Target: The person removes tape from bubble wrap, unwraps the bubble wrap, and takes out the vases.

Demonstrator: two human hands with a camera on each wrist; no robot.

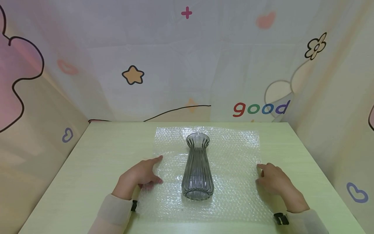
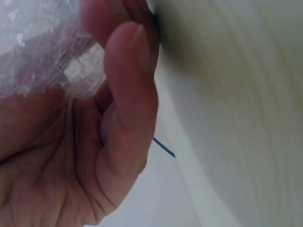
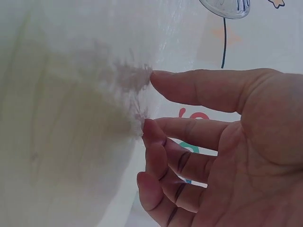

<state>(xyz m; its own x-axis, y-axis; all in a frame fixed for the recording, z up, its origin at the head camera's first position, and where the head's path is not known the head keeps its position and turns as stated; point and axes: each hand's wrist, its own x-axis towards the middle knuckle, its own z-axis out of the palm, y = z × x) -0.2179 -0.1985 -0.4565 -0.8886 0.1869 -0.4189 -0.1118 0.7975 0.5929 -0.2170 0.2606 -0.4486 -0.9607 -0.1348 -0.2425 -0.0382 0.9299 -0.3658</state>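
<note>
A grey ribbed glass vase [image 1: 198, 165] lies on its side on a sheet of bubble wrap [image 1: 233, 188], its flared mouth towards the back. At the sheet's left edge is the left hand [image 1: 140, 174], index finger and thumb apart and touching the wrap. The left wrist view shows bent fingers [image 2: 130, 71] of that hand beside the table surface and wrap [image 2: 42, 52] above the palm. The right hand [image 1: 276, 178] touches the sheet's right edge. In the right wrist view, its thumb [image 3: 199, 87] and fingertips meet the wrap with a gap between them.
The pale green table [image 1: 70, 182] extends around the sheet. Behind it hangs a printed curtain [image 1: 175, 48] with a star, a flower and the word "good"; more curtain stands at both sides.
</note>
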